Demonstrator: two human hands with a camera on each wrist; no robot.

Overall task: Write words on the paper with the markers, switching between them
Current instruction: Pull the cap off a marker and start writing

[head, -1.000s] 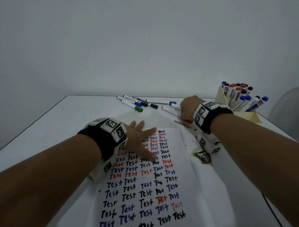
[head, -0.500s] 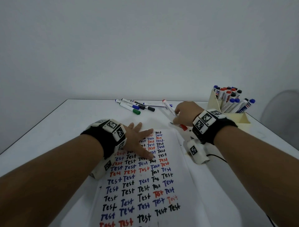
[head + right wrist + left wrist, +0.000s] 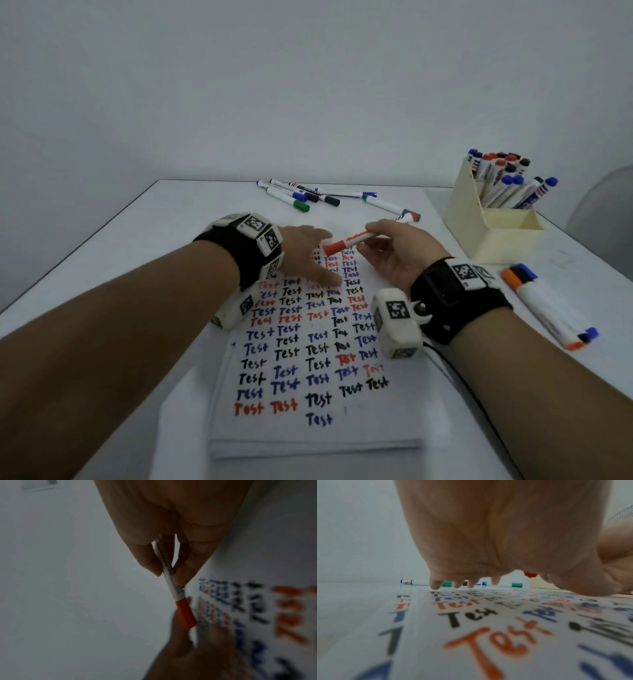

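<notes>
While the left hand (image 3: 305, 253) lies flat, fingers spread, on the paper (image 3: 308, 435), the right hand (image 3: 397, 253) pinches a capped red marker (image 3: 346, 242) above the sheet's far end.
The marker's rear end is hidden inside the fingers (image 3: 149, 555); the wrist views are blurred.

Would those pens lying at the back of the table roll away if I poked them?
Probably: the loose markers look round and smooth, and the table looks flat and slick. They seem slim and light, so a small poke might move them. Some lie side by side and may bump together.
</notes>
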